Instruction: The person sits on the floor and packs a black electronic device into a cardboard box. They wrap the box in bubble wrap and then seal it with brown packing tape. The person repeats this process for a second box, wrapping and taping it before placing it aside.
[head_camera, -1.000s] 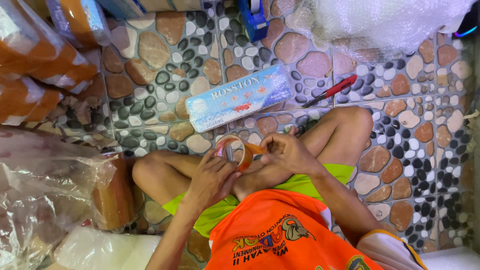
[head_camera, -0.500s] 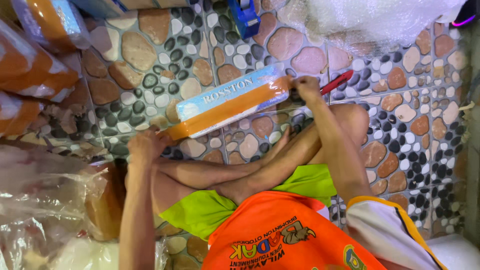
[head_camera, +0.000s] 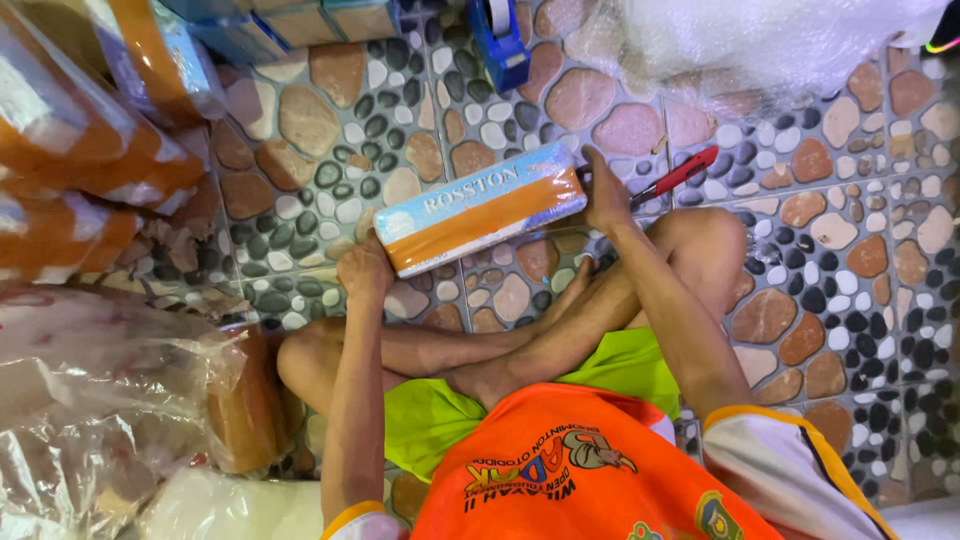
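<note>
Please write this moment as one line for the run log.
left hand: holds box end | right hand: holds other end | long box: on floor | red cutter: beside right hand

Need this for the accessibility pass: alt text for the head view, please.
Seen from above, a person sitting cross-legged on a pebble-pattern tiled floor holds a long blue-and-orange wrapped box by its ends, left hand and right hand. A red-handled cutter lies beside the right hand, and a blue tape dispenser stands beyond.

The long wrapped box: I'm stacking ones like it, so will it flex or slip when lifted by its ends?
The box looks stiff: its edges stay straight between the left hand and right hand. Its glossy wrap may be slippery. Flat sides shouldn't roll.
</note>
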